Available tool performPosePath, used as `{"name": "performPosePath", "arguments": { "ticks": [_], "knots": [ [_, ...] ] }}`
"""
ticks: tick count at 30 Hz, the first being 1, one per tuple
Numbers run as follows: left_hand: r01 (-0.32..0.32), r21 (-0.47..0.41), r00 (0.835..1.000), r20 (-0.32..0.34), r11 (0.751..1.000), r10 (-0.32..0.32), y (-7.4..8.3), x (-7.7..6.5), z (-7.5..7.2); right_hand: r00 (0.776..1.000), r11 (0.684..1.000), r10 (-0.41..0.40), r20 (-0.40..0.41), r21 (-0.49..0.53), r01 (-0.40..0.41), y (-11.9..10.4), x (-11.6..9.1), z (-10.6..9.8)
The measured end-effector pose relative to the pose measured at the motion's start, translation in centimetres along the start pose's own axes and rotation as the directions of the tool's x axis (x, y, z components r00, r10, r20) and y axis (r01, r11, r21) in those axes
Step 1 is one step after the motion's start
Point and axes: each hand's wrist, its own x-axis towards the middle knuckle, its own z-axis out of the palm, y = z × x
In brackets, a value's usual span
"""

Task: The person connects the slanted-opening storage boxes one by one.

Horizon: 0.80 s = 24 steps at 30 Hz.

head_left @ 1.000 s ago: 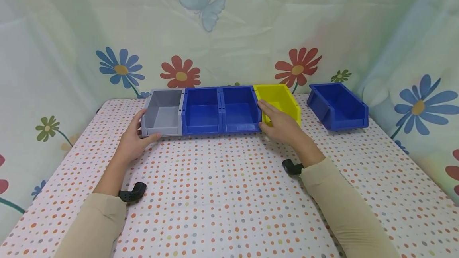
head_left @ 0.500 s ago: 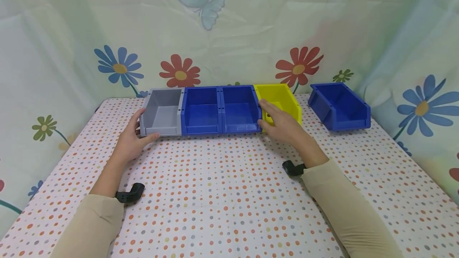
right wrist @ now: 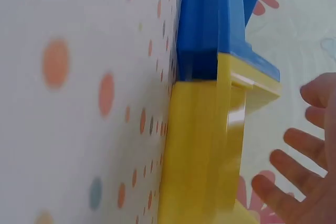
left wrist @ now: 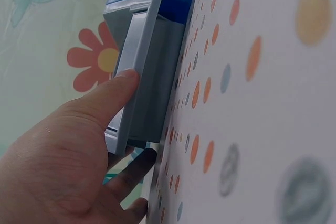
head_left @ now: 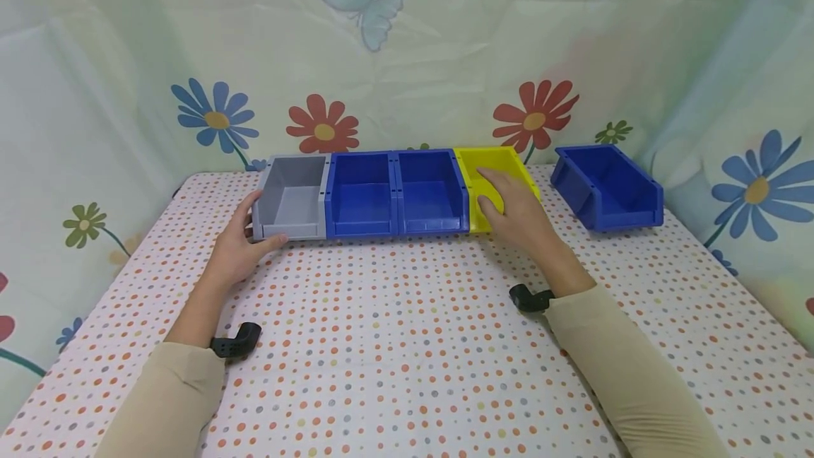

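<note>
The left hand point(head_left: 235, 253) grips the near left corner of a gray bin point(head_left: 294, 207) — thumb on the front lip, fingers curled round the side, some tips hidden from me. The right hand point(head_left: 518, 214), fingers spread and slightly bent, hovers near a yellow bin point(head_left: 492, 160) without touching it (it covers part of that bin, and the right wrist view cuts off its palm). Between gray and yellow, touching in a row, stand a blue bin point(head_left: 361, 203) and a second blue bin point(head_left: 429, 201). A third blue bin point(head_left: 607, 193) sits angled, apart, at right on a dotted cloth point(head_left: 381, 345).
</note>
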Motion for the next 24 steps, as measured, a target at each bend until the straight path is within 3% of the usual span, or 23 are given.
{"name": "performPosePath", "arguments": {
  "ticks": [6,14,24],
  "knots": [
    [-0.006,0.01,1.0,-0.003,1.0,0.006,0.3,0.0,0.0,0.996,0.999,-0.041,-0.075,-0.005,0.041,0.7,-0.2,-0.5],
    [0.003,0.008,1.0,0.001,1.0,-0.003,0.4,-0.1,0.0,0.991,1.0,-0.025,-0.128,-0.02,0.023,1.3,-0.4,-0.9],
    [0.005,0.005,1.0,0.004,1.0,-0.005,0.1,0.0,0.0,0.947,0.998,-0.052,-0.316,0.024,0.063,2.6,-0.6,-1.8]
  ]
}}
